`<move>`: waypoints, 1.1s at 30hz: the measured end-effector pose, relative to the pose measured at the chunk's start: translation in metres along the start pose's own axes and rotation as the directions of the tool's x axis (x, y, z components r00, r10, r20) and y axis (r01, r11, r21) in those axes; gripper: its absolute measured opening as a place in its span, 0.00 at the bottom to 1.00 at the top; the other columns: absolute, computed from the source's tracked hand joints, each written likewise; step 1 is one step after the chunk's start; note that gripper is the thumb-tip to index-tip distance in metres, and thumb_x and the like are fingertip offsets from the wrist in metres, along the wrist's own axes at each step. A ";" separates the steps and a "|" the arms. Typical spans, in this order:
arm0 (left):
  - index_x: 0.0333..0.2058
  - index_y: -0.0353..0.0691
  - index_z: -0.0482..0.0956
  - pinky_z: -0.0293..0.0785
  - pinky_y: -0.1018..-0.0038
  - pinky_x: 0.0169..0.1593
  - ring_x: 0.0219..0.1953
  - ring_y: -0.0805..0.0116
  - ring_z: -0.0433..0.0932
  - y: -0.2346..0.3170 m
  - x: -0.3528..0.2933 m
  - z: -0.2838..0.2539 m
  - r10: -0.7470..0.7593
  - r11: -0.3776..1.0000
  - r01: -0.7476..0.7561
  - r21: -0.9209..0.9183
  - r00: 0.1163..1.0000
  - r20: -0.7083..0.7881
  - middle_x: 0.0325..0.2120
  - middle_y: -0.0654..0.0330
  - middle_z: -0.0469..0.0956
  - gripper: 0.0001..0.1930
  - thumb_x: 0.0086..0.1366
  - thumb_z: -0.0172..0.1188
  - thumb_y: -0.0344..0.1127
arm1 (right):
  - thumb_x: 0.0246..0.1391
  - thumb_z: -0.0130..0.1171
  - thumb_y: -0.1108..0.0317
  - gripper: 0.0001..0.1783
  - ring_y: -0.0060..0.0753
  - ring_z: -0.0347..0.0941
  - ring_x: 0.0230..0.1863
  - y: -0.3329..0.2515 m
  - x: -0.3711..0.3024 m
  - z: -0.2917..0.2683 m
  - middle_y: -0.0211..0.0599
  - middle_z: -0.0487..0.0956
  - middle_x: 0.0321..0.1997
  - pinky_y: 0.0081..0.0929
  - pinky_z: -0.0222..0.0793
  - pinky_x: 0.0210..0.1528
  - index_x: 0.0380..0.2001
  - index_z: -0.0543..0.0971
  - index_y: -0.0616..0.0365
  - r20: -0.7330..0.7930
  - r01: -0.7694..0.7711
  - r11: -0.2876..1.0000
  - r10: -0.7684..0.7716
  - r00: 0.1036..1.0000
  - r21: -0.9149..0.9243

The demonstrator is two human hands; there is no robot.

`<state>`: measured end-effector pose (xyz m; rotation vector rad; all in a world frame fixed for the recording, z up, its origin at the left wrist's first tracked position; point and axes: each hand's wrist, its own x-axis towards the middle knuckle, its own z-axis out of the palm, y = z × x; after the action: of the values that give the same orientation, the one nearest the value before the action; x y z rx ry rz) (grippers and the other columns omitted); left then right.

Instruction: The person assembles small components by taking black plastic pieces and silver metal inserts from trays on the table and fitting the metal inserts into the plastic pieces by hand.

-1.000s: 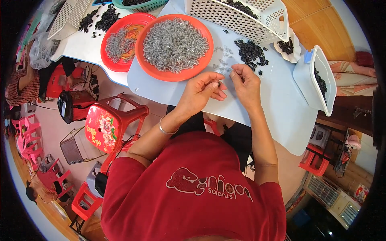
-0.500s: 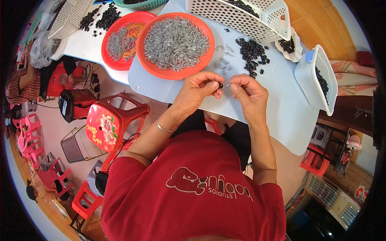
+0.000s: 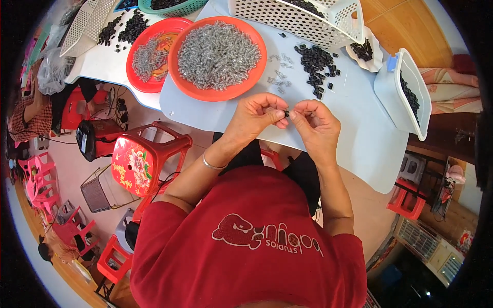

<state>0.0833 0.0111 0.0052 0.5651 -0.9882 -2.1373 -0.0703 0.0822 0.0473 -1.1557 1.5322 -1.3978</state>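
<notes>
My two hands meet over the near edge of the pale blue table (image 3: 354, 149). Thumb and fingers of my left hand (image 3: 258, 117) pinch a small black plastic piece (image 3: 286, 113). My right hand (image 3: 319, 126) is closed in a pinch, its fingertips against the right side of that piece; what sits between them is hidden. Just beyond lie several small clear plastic pieces (image 3: 280, 82) and a loose heap of black pieces (image 3: 316, 64). An orange-red bowl (image 3: 173, 77) full of clear pieces stands beyond my left hand.
A second red dish (image 3: 134, 84) with clear pieces is at the left. White perforated baskets (image 3: 349, 32), a small white dish (image 3: 377, 60) and a pale blue bin (image 3: 403, 120) hold black pieces. Left of me, a red flowered stool (image 3: 134, 163) stands on the floor.
My right hand has moved left and brought its pinched fingertips against the black piece. The small pale piece that showed at its fingertips is hidden now. The view has shifted slightly.
</notes>
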 end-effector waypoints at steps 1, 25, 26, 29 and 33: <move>0.41 0.30 0.76 0.80 0.77 0.38 0.32 0.72 0.81 0.000 0.000 0.001 -0.008 1.000 0.008 0.018 1.000 0.007 0.32 0.57 0.80 0.08 0.62 0.59 0.23 | 0.52 0.64 0.77 0.08 0.15 0.72 0.33 0.001 -0.001 -0.002 0.27 0.79 0.33 0.15 0.70 0.38 0.36 0.77 0.64 -0.007 0.000 1.000 0.000 1.000 -0.001; 0.38 0.32 0.76 0.81 0.72 0.41 0.34 0.69 0.81 0.000 0.008 0.006 -0.162 0.986 0.152 0.074 0.974 0.161 0.31 0.58 0.79 0.06 0.62 0.60 0.23 | 0.54 0.61 0.74 0.03 0.16 0.69 0.26 0.013 0.026 -0.041 0.27 0.77 0.26 0.17 0.66 0.30 0.30 0.80 0.63 -0.085 -0.106 0.931 0.081 0.993 -0.349; 0.38 0.32 0.76 0.81 0.72 0.41 0.34 0.69 0.81 0.000 0.007 0.006 -0.160 0.986 0.150 0.073 0.974 0.159 0.31 0.58 0.79 0.06 0.62 0.60 0.23 | 0.52 0.62 0.75 0.03 0.20 0.70 0.25 0.015 0.035 -0.041 0.30 0.76 0.26 0.19 0.66 0.29 0.31 0.80 0.63 -0.090 0.004 0.892 -0.050 0.995 -0.451; 0.38 0.32 0.76 0.81 0.72 0.41 0.34 0.69 0.81 -0.001 0.007 0.005 -0.154 0.988 0.146 0.059 0.974 0.166 0.31 0.58 0.79 0.06 0.62 0.59 0.23 | 0.46 0.63 0.77 0.07 0.32 0.73 0.23 0.021 0.056 -0.038 0.38 0.76 0.27 0.26 0.69 0.27 0.32 0.81 0.63 -0.051 0.203 0.741 -0.305 0.951 -0.640; 0.39 0.31 0.76 0.81 0.73 0.40 0.34 0.69 0.81 0.001 0.007 0.005 -0.136 0.991 0.136 0.011 0.976 0.172 0.31 0.57 0.79 0.06 0.63 0.59 0.23 | 0.45 0.63 0.78 0.07 0.33 0.73 0.23 0.032 0.067 -0.035 0.38 0.76 0.27 0.27 0.70 0.27 0.31 0.81 0.62 -0.001 0.240 0.689 -0.329 0.944 -0.684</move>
<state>0.0754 0.0081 0.0082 0.4650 -1.0686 -2.3398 -0.1287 0.0295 0.0231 -1.8452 2.1203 -1.1201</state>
